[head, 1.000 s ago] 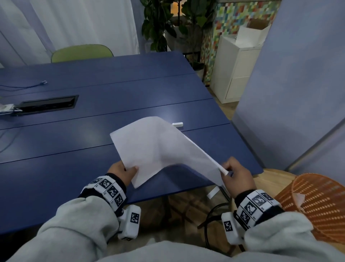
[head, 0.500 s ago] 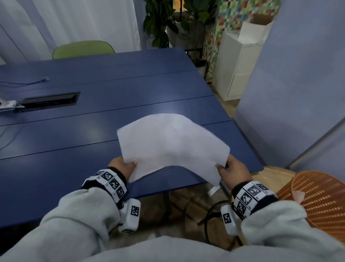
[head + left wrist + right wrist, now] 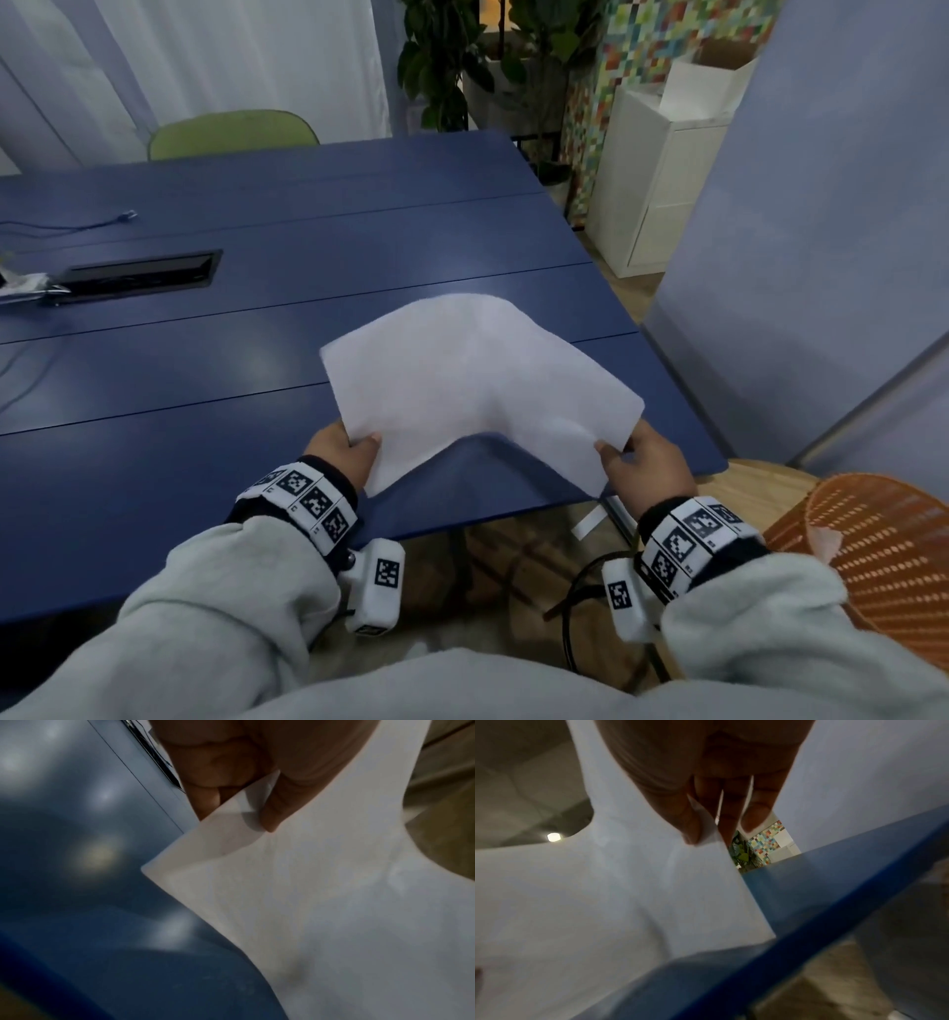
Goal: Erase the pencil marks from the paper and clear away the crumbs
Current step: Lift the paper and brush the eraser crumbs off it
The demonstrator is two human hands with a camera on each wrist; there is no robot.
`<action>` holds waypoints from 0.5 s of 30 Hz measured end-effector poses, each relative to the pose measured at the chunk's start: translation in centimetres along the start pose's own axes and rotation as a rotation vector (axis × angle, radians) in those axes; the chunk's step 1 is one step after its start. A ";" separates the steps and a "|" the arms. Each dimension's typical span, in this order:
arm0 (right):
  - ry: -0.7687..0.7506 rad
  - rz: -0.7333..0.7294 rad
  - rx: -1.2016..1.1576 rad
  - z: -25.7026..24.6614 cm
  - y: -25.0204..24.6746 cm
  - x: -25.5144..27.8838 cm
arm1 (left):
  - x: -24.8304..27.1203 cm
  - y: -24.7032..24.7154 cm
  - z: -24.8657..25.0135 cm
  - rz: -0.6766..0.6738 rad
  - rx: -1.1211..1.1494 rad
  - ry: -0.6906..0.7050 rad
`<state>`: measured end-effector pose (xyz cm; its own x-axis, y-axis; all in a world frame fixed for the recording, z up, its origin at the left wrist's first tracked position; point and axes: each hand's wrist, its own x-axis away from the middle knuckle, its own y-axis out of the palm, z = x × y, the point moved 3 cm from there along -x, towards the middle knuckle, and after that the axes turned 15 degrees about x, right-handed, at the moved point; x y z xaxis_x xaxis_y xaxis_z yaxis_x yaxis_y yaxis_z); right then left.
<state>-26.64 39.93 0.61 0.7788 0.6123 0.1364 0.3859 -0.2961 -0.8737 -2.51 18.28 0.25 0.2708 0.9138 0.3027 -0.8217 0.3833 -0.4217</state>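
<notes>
While both hands pinch it, the paper is held bowed in the air over the table's near right corner. The left hand grips the sheet's near left edge, thumb on top and fingers curled beneath, as the left wrist view shows. The right hand pinches the near right edge, thumb on one face and fingers behind, just past the table's near edge. Between the hands the sheet humps upward with a crease running down its middle; its far part hangs over the tabletop, whether touching it cannot be told. No pencil marks are legible on the sheet. Right of the right hand, off the table, stands an orange basket with a small pale scrap by its rim.
</notes>
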 end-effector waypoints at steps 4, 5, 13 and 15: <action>0.014 0.006 -0.015 0.4 0.2 -0.3 | -0.1 0.3 -0.3 -0.008 -0.042 -0.046; 0.020 0.010 -0.019 0.4 0.2 -0.4 | -0.1 0.3 -0.3 -0.010 -0.039 -0.047; 0.008 0.035 -0.065 0.6 0.1 -0.8 | -0.8 0.1 0.1 -0.019 -0.024 -0.003; 0.009 0.035 -0.097 0.7 -0.1 -1.1 | -0.9 0.2 0.6 -0.011 0.013 0.011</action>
<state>-27.92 39.76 0.25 0.7967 0.5941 0.1110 0.4042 -0.3874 -0.8286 -3.21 17.48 0.45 0.2851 0.9110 0.2979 -0.8249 0.3915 -0.4077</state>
